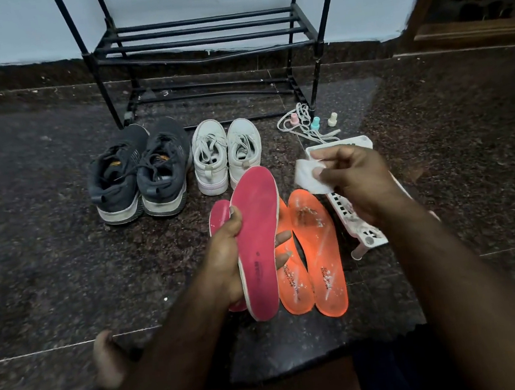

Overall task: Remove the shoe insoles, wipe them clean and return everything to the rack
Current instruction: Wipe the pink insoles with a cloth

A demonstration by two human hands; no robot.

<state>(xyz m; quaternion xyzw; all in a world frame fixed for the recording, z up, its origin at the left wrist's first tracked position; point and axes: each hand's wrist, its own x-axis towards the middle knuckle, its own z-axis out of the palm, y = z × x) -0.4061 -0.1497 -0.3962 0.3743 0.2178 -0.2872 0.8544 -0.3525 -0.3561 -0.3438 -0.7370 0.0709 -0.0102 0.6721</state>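
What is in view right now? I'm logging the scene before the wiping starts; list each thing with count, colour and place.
dark sneakers: 2, dark grey, floor, left of the white pair
white sneakers: 2, white, floor before the rack
shoe rack: 1, black, against the wall
pink insoles: 2, one held, one on the floor behind it
orange insoles: 2, floor, right of pink
wipe: 1, white, pinched
white tray: 1, floor, right
laces: white, by the rack
small bottles: 3, pink, teal, cream
left hand: holds pink insole
right hand: pinches wipe
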